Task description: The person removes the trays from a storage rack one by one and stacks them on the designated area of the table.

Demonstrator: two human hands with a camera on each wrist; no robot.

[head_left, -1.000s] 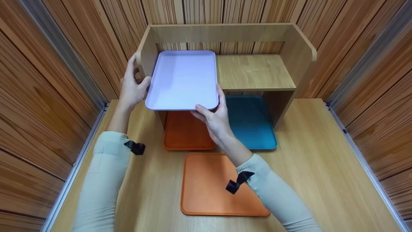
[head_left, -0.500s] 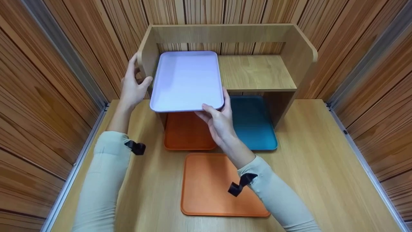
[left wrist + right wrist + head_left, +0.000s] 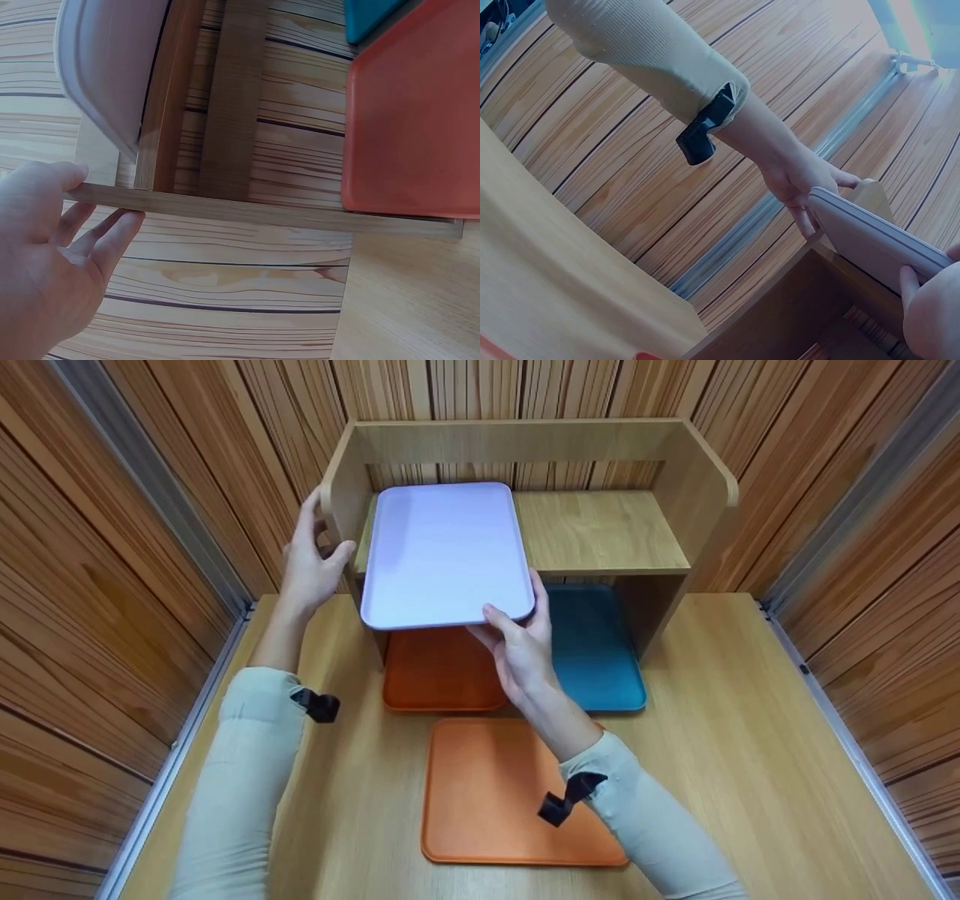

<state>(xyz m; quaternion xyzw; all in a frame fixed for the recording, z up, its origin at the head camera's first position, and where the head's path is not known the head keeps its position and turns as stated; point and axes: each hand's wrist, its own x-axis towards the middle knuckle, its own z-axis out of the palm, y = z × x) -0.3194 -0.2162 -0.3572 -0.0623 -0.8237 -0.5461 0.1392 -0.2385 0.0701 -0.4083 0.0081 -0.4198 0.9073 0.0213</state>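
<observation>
My right hand (image 3: 523, 656) holds a lavender tray (image 3: 448, 555) by its front right corner, thumb on the rim and fingers underneath. The tray lies over the left part of the upper shelf board (image 3: 600, 529), its front end jutting out past the board's edge. At the left side panel (image 3: 341, 495) of the wooden shelf, my left hand (image 3: 311, 566) grips the front edge. In the left wrist view the thumb is on the panel's inner side, with the fingers (image 3: 116, 236) on the outer side. The right wrist view shows the tray (image 3: 866, 236) nearly edge-on.
Under the shelf board lie a dark orange tray (image 3: 442, 671) on the left and a teal tray (image 3: 596, 652) on the right. A lighter orange tray (image 3: 487, 795) lies on the table (image 3: 735, 750) in front, partly covered by my right forearm. Wood-patterned walls (image 3: 847, 510) enclose the table.
The lavender tray has moved to the right and toward me with my right hand, opening a gap beside the left panel. My left hand has stayed on the panel.
</observation>
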